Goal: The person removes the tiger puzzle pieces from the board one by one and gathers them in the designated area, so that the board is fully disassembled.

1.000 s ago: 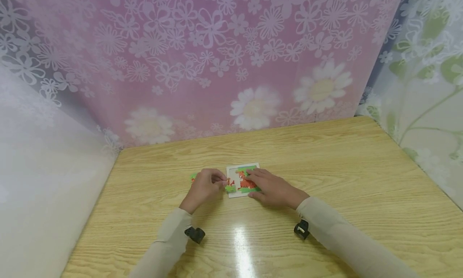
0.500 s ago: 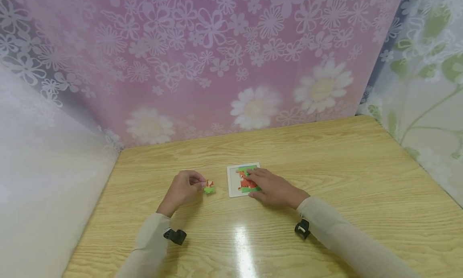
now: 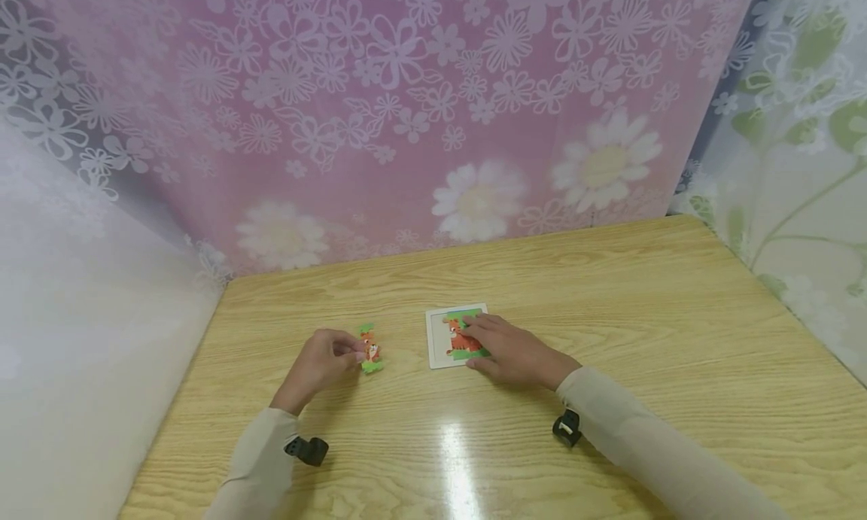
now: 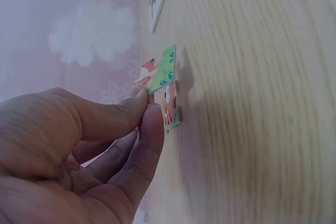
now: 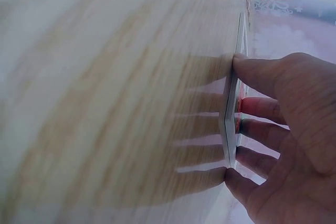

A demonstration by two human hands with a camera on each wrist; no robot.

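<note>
My left hand pinches a jigsaw piece between thumb and forefinger; it shows orange and white animal parts over green grass. Just beyond it, a second jigsaw piece lies on the table, partly covered by the held one in the head view. To the right is a white-framed puzzle board, its right part filled with an orange animal on green and its left strip bare white. Spread over the board's right side, my right hand rests with extended fingers, the thumb at the near edge.
The wood-grain table meets a pink flowered curtain at the back. Pale curtains hang at left and right. A small black camera sits on the left wrist, another camera on the right.
My left hand has carried the jigsaw piece leftward, away from the board's left side to beside the loose piece. The right hand stays on the board.
</note>
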